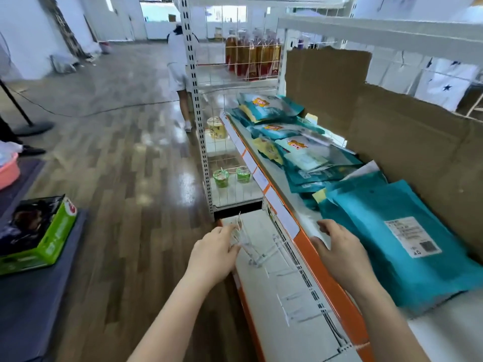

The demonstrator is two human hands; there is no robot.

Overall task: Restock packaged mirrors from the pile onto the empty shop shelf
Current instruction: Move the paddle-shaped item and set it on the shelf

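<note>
1. Stock, head view: packaged mirrors [300,150], teal packets heaped loose at 1 o'clock on upper shelf [326,273]. One large packet [397,239] lies at 4 o'clock, label side up, with a cardboard sheet [418,158] behind it.
2. Left hand [213,253], 6 o'clock: fingers closed round the end of a white wire rack [254,258] on lower shelf [274,304]; blurred.
3. Right hand [339,249], 5 o'clock: over the orange shelf edge, fingers loosely bent, nothing in them, just beside the large packet.
4. Green box [44,236], 9 o'clock.
</note>
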